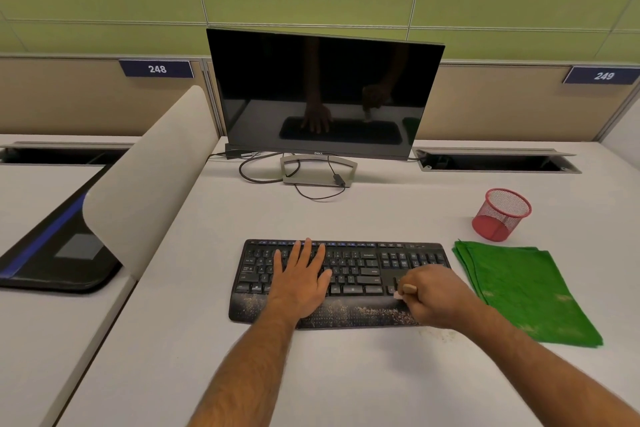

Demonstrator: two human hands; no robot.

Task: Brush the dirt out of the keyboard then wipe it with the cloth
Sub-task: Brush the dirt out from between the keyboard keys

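Here the right hand [437, 296] is gripping a small brush [406, 289], its fingers curled round the wooden handle, with the pale bristle end touching the lower right part of the keyboard [349, 274], just where the keys are meeting the palm rest. The left hand [300, 279] is lying flat, fingers straight and spread, pressing down on the left half of the keys and holding nothing. The black keyboard is sitting in the middle of the white desk [242, 374], and tan crumbs of dirt [367, 312] are scattering along its palm rest, thickest toward the right; a few specks are also showing on the desk just below the right wrist. Just beside the keyboard's right end, a folded green cloth [526, 291] is lying flat, with a red mesh cup [502, 213] standing near its far corner. Farther back, a dark monitor [325, 94] is reflecting both hands, and black cables [263, 177] are looping around its stand.
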